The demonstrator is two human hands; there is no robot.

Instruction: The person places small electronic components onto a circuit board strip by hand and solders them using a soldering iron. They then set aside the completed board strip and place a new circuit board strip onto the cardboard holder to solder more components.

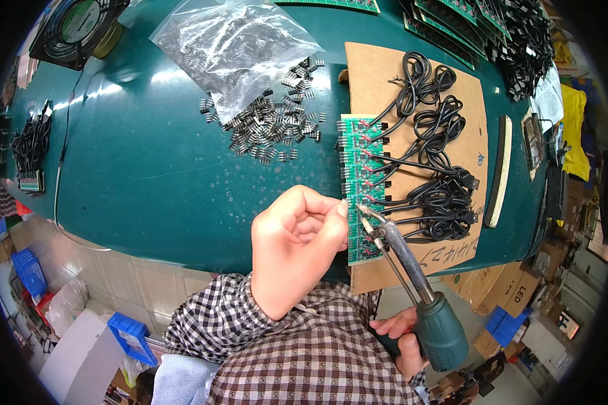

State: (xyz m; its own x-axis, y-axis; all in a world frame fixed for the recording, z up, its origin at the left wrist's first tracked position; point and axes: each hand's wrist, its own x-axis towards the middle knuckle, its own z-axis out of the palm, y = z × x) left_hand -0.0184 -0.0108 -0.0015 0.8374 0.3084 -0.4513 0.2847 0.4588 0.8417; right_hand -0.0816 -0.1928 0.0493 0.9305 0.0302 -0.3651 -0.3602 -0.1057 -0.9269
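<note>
A long green circuit board panel [363, 158] lies along the left edge of a brown cardboard sheet [412, 263]. Black cables [439, 135] run from it to the right in coiled bundles, their red wire ends fixed on the board. My left hand [297, 236] is pinched at the board's left edge; whatever its fingertips hold is too small or hidden to name. My right hand [404, 337] grips a soldering iron [442, 334] with a green handle and a thin side tube. The iron's tip is at the board, just right of my left fingertips.
A clear plastic bag [230, 47] and a loose pile of small black pin connectors [270, 128] lie on the green table [135, 189]. A fan [78, 27] stands far left. Stacked boards [452, 23] and more black cables [527, 47] fill the far right, near a pale bar [498, 172].
</note>
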